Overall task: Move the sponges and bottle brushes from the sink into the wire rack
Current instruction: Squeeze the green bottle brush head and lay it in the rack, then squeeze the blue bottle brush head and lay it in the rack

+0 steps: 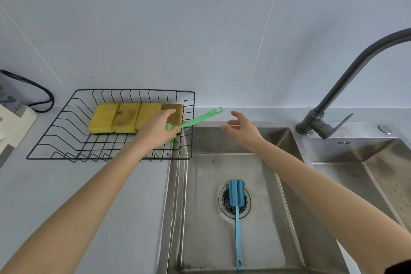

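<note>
The black wire rack [66, 107] stands on the counter left of the sink [222, 162]. Several yellow sponges [124, 118] lie in a row at its back. My left hand [155, 131] is over the rack's right end and grips the green bottle brush [200, 117] near its head; the handle sticks out to the right over the rack's rim. My right hand [242, 128] hovers open above the sink's back edge, holding nothing. A blue bottle brush [236, 204] lies in the sink, its foam head over the drain [234, 203], its handle pointing toward me.
A grey faucet [333, 95] rises at the right between the two basins. A second basin [367, 162] lies at the far right. A black cable [33, 89] and a white board [13, 122] sit at the left edge of the counter.
</note>
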Available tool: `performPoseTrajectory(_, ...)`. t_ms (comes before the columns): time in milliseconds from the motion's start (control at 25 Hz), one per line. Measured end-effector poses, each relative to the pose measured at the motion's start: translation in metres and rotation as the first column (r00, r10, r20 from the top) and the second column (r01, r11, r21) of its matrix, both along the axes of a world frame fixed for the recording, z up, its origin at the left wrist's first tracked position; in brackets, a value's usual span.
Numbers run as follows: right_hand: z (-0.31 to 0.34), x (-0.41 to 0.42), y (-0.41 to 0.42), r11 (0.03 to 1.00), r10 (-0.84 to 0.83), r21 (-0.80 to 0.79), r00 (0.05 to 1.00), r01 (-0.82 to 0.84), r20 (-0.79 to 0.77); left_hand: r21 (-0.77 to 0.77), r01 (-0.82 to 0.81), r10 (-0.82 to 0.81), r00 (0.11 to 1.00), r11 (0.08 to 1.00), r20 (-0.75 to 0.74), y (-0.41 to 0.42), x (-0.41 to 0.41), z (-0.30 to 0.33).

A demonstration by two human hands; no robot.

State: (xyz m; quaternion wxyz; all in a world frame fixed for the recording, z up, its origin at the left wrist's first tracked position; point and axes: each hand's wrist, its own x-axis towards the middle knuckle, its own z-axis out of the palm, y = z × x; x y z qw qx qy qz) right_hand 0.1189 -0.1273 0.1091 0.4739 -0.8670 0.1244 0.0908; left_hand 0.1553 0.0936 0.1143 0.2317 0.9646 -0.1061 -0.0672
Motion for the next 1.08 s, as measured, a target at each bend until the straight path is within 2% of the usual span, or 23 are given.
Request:
performPoseTrajectory(120,-0.003,-0.015,-0.009,0.999,0.019,-0.041,1.000,-0.019,-0.011,0.008,0.063,-0.063,0.997,0.998,0.050,-0.014,-0.008,0.007)
performPoseTrajectory(280,-0.013,-0.036,-0.025,0.994,0.049,-0.094,0.998,-0.052,-0.034,-0.075,0.121,-0.115,0.990,0.990,0.078,-0.039,-0.025,0.004)
performPoseTrajectory(440,-0.032,-0.057,-0.042,0.986,0.063,-0.146,0.994,-0.076,-0.087,-0.101,0.186,-0.181,0.982,0.977,0.051,-0.064,-0.041,-0.008)
performPoseTrajectory(840,-0.093,-0.081,-0.056,0.981,0.055,-0.164,0.964,-0.100,-0.259,-0.066,0.280,-0.287,0.934,0.958,-0.214,-0.104,-0.081,-0.072)
performPoseTrajectory(1080,-0.135,-0.086,-0.052,0.988,0.038,-0.124,0.924,-0.091,-0.380,-0.077,0.243,-0.253,0.880,0.967,-0.403,-0.116,-0.098,-0.121)
